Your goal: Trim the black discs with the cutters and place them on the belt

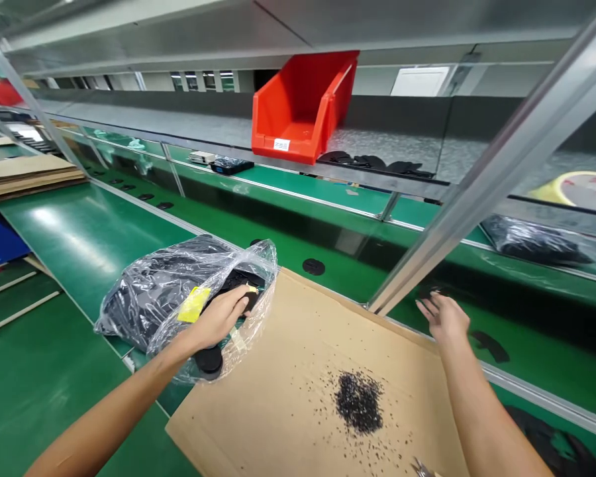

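1. Nearest the camera: cardboard (278, 404), laid on the green tabletop (114, 228) and running off the bottom edge. It carries a loose pile of black bits (359, 401), with strays around it. A metal tool (421, 468) shows only its tip at the bottom edge.
2. Bag (149, 291): clear film, filled with black pieces, lying on the tabletop left of the pile. Its mouth overlaps a corner of the cardboard. A yellow label (193, 305) is visible.
3. Left hand (226, 311): located at the bag's mouth. Its grip appears closed on a black part (251, 303); film obscures the full contact.
4. Right hand (447, 317): raised over the far edge of the cardboard, beside the green belt (198, 215). Its grip is loosely open, fingers spread, with nothing visibly held. A curved piece (491, 346) lies on the belt to its right.
5. Step in hand (judged): handling the part at the bag's mouth.
6. Next move (judged): drawing the part clear calls for a firm left grip, loose film kept off the fingers, and the bag kept from sliding toward the pile.
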`<state>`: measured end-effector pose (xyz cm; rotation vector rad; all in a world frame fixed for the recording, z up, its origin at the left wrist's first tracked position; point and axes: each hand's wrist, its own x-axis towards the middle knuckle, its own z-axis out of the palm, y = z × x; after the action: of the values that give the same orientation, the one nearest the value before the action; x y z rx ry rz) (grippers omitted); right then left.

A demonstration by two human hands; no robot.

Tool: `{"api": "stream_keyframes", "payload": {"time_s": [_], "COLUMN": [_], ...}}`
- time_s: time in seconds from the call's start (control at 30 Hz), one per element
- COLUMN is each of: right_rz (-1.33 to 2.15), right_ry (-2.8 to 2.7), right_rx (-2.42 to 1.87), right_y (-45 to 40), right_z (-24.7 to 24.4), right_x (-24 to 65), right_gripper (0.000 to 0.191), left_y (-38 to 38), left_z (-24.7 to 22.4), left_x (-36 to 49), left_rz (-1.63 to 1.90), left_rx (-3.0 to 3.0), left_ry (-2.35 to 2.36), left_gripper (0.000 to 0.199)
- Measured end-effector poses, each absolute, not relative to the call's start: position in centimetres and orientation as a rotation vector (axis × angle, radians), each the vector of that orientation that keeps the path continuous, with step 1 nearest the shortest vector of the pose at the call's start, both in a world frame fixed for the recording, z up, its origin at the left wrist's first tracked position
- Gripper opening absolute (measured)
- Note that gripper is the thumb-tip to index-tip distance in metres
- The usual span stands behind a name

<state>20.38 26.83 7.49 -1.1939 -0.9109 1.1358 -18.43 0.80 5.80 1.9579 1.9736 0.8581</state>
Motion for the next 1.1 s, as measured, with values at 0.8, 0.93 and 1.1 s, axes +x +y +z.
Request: {"api": "stream_keyframes", "payload": {"time_s": [0.8, 0.93, 1.1], "right_rz": [1.927, 1.952, 1.963], "right_ry": [-1.291, -1.304, -1.313], "right_rx": [-1.162, -1.132, -1.14], "right_y": [1.8, 1.2, 0.8], "right_z": [1.6, 1.2, 0.9], "right_x": [20.6, 20.7, 20.7], "right_gripper": [0.052, 0.047, 0.042], "left_y": [0.8, 0.6, 0.5], "left_z": [0.0, -0.4, -0.2], "left_x": [1.2, 1.1, 1.0], "left_rz": [1.058, 1.052, 1.08], "left_rx": [2.366, 2.28, 2.198], "left_ry": [0.976, 0.996, 1.043], "left_gripper": [0.045, 0.043, 0.041]}}
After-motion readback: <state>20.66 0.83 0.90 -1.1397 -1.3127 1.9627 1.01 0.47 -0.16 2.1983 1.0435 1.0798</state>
